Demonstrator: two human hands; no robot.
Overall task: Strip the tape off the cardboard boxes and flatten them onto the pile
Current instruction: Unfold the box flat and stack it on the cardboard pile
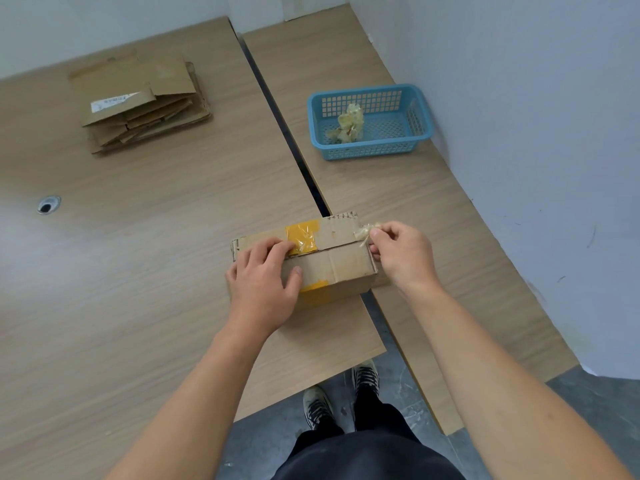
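A small cardboard box (341, 263) stands at the near right corner of the left table, with a yellow tape patch (302, 237) across its top seam. My left hand (265, 282) lies flat on the box's left part, fingers on the top and thumb on the front face. My right hand (403, 252) is at the box's right end, pinching a crumpled strip of clear tape (364, 232) that still runs to the box's top right edge. A pile of flattened cardboard (138, 105) lies at the far left of the table.
A blue plastic basket (420, 109) on the right table holds a wad of stripped tape (349, 124). A dark gap (287, 133) separates the two wooden tables. A cable hole (48, 205) is in the left table. The wall stands close on the right.
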